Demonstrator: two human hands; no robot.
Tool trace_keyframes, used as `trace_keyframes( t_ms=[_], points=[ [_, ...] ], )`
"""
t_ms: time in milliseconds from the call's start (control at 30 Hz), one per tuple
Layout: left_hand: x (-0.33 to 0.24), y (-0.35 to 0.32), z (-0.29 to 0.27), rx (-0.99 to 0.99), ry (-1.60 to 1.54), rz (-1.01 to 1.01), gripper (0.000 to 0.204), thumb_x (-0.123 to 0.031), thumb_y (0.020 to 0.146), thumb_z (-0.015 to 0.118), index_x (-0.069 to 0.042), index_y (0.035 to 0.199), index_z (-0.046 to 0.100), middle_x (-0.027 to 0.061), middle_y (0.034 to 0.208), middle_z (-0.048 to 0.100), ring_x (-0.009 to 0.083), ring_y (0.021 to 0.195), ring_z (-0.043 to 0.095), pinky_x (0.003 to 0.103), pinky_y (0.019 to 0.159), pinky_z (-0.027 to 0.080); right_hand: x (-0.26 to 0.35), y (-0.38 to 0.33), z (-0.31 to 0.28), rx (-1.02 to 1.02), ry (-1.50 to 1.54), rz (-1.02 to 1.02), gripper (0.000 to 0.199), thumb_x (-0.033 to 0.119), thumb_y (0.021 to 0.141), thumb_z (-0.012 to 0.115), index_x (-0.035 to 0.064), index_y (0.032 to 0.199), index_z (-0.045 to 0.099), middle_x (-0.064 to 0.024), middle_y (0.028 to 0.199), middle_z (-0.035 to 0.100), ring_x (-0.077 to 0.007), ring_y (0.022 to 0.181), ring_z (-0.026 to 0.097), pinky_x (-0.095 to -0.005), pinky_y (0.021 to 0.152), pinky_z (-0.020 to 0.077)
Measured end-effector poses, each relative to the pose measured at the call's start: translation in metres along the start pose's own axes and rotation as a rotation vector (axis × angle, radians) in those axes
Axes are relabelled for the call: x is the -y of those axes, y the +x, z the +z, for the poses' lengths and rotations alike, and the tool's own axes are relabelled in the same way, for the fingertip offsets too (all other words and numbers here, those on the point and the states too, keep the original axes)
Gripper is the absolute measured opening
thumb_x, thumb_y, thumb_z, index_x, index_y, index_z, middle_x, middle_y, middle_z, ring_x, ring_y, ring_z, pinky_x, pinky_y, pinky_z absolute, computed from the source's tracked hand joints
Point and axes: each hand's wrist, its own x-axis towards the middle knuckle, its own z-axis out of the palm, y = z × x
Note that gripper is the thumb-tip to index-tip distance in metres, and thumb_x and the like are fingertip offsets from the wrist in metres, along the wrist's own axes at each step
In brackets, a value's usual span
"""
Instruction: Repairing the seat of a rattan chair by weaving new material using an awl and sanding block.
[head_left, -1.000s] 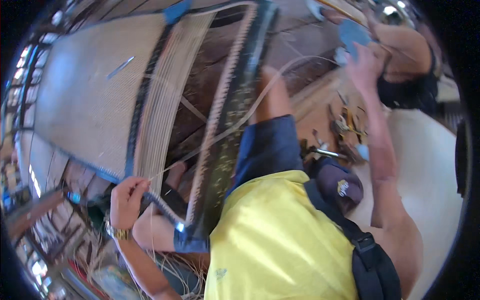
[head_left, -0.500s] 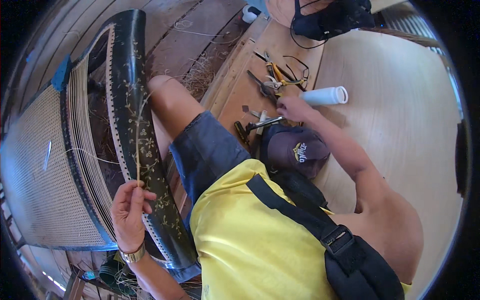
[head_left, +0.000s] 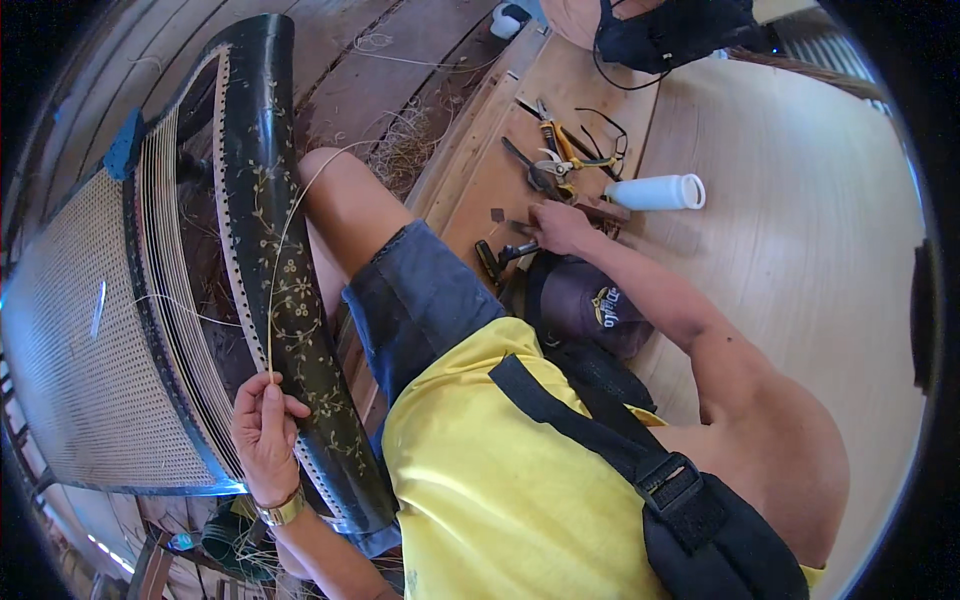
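Observation:
My left hand [head_left: 266,430] pinches a thin cane strand [head_left: 276,290] between thumb and fingers. The strand rises past the black chair frame [head_left: 293,300] painted with gold flowers and bends over my knee. Small holes line the frame's inner edge. Parallel cane strands [head_left: 165,240] stretch beside a woven cane panel [head_left: 90,340]. My right hand [head_left: 560,227] reaches down among the tools on the bench, its fingers closed at a small tool I cannot make out. Close to it lie a dark-handled tool [head_left: 488,258], yellow-handled pliers [head_left: 548,125] and pruning shears [head_left: 553,165].
A white bottle [head_left: 655,192] lies on the pale wooden board [head_left: 780,250]. Eyeglasses [head_left: 612,145] rest by the pliers. A dark cap [head_left: 590,305] sits beside my body. Cane scraps [head_left: 405,140] litter the plank floor. A black bag [head_left: 670,35] is at the far side.
My right hand has shifted left and nearer among the tools. My left hand, still pinching the cane strand, has moved slightly down and right; the strand's upper part now bends further right.

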Motion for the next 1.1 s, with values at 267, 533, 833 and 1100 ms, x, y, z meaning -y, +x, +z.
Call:
trace_keyframes(
  t_ms=[267,533,833,1100],
  points=[
    [0.004,-0.002,-0.003,-0.033,-0.181,-0.001,0.019,-0.014,0.102,0.053,-0.002,0.116,0.058,0.0075,0.081,0.068,0.0006,0.052,0.039,0.016,0.048,0.028,0.000,-0.003,-0.002,-0.265,0.110,-0.097,0.025,0.026,0.089,0.062,0.0065,0.105,0.060,-0.0181,0.104,0.062,-0.0375,0.097,0.063,-0.0483,0.081,0.0524],
    [0.009,-0.004,-0.006,-0.024,-0.174,-0.018,0.013,-0.015,0.102,0.053,-0.004,0.108,0.057,0.0106,0.084,0.070,0.0045,0.052,0.047,0.017,0.048,0.035,-0.034,0.002,-0.023,-0.288,0.366,0.066,0.025,0.027,0.090,0.060,0.0034,0.097,0.067,-0.0213,0.095,0.069,-0.0382,0.092,0.066,-0.0473,0.082,0.0512],
    [0.010,-0.003,-0.007,-0.022,-0.137,0.011,0.013,-0.017,0.101,0.054,-0.005,0.107,0.057,0.0098,0.083,0.070,0.0037,0.049,0.047,0.016,0.043,0.032,-0.121,-0.015,-0.035,-0.515,0.214,0.266,0.023,0.023,0.090,0.060,0.0028,0.098,0.066,-0.0206,0.093,0.069,-0.0391,0.090,0.066,-0.0477,0.082,0.0510],
    [0.012,0.000,-0.010,-0.010,-0.161,-0.007,0.013,-0.016,0.102,0.053,-0.005,0.108,0.057,0.0094,0.083,0.070,0.0036,0.048,0.046,0.016,0.042,0.032,-0.079,-0.040,-0.024,-0.303,-0.034,-0.215,0.029,0.015,0.078,0.070,0.0076,0.105,0.062,-0.0146,0.107,0.060,-0.0361,0.102,0.061,-0.0480,0.080,0.0525]
  ],
)
